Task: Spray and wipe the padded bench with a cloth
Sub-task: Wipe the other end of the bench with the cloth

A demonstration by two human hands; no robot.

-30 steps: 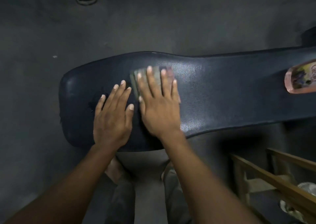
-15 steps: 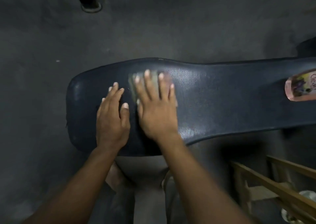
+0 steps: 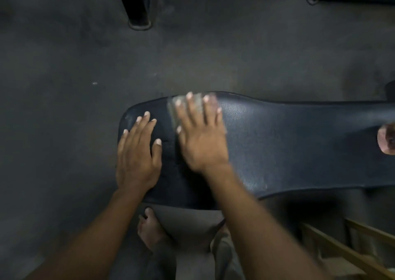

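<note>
- The left hand [image 3: 136,151] lies flat and released on the worktop [image 3: 288,147], fingers spread, palm down, grasping nothing. Its outer side sits at the worktop's rounded end, with bare dark floor [image 3: 53,108] just beyond.
- Between the two hands runs a narrow strip of bare padding; the near edge lies just behind both wrists.
- The right hand [image 3: 201,134] presses flat, fingers splayed, on the cloth [image 3: 188,108], pinning it rather than clenching it. The cloth lies under its fingers, at the worktop's far edge.
- The cloth is greyish, folded and motion-blurred, showing between and past the fingertips.
- To the right of that hand the dark, glossy, grained padding stretches open as far as a pink bottle [image 3: 386,138] at the frame's edge.
</note>
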